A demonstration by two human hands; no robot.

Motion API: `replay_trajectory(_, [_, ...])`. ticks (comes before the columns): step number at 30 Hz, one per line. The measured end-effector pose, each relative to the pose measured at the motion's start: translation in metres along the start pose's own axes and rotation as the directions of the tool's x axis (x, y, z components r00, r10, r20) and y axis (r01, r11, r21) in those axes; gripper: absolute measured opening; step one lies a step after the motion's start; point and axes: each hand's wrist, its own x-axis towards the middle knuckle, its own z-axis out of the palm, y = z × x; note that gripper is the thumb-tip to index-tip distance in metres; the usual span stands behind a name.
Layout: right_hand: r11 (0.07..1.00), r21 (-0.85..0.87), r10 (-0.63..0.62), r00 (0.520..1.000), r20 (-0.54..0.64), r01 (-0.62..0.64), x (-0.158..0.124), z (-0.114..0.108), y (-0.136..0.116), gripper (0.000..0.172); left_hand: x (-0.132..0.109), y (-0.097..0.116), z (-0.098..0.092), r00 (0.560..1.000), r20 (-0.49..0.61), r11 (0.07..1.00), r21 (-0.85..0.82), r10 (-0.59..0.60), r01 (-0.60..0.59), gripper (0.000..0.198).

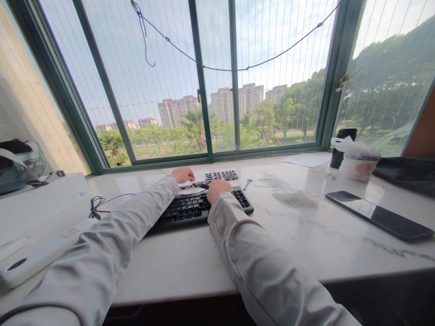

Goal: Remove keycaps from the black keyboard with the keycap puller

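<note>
A black keyboard (185,209) lies on the white counter, partly covered by my forearms. My right hand (218,188) is closed above its back edge, and a slim dark tool (203,185) sticks out of it to the left; its kind cannot be made out. Just beyond the keyboard, my left hand (182,174) has its fingers bent downward and together, and what they pinch is too small to name. Behind my right hand, loose keycaps (222,175) lie in rows. A small blue plastic tool (248,184) rests right of the keyboard.
Crumpled clear plastic (291,194) and a dark phone (377,213) lie to the right. A bagged tub (359,160) and a black bottle (340,147) stand near the window. At left are a white box (44,203), a power strip (47,251), a cable (98,206) and a helmet (22,163).
</note>
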Motion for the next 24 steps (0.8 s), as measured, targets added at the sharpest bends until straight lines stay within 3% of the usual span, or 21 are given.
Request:
replay_trajectory(6, [1.0, -0.012, -0.016, 1.0, 0.011, 0.016, -0.001, -0.002, 0.001, 0.033, -0.016, 0.004, -0.012, 0.999, -0.04, 0.999, 0.008, -0.033, 0.034, 0.025])
replay_trajectory(13, [0.999, -0.03, -0.021, 0.999, 0.031, 0.021, 0.001, -0.002, 0.002, 0.037, -0.056, 0.007, -0.027, 0.998, -0.064, 0.998, 0.058, -0.029, 0.033, 0.027])
replay_trajectory(19, [0.998, -0.056, -0.033, 0.999, 0.005, 0.033, 0.001, 0.001, 0.003, 0.034, -0.105, -0.009, -0.037, 0.988, -0.123, 0.996, 0.021, 0.091, -0.089, 0.033])
replay_trajectory(24, [0.997, -0.058, -0.052, 0.997, -0.062, 0.048, 0.0, 0.0, 0.0, 0.03, -0.16, -0.013, -0.04, 0.975, -0.137, 0.974, -0.117, 0.177, -0.194, 0.04])
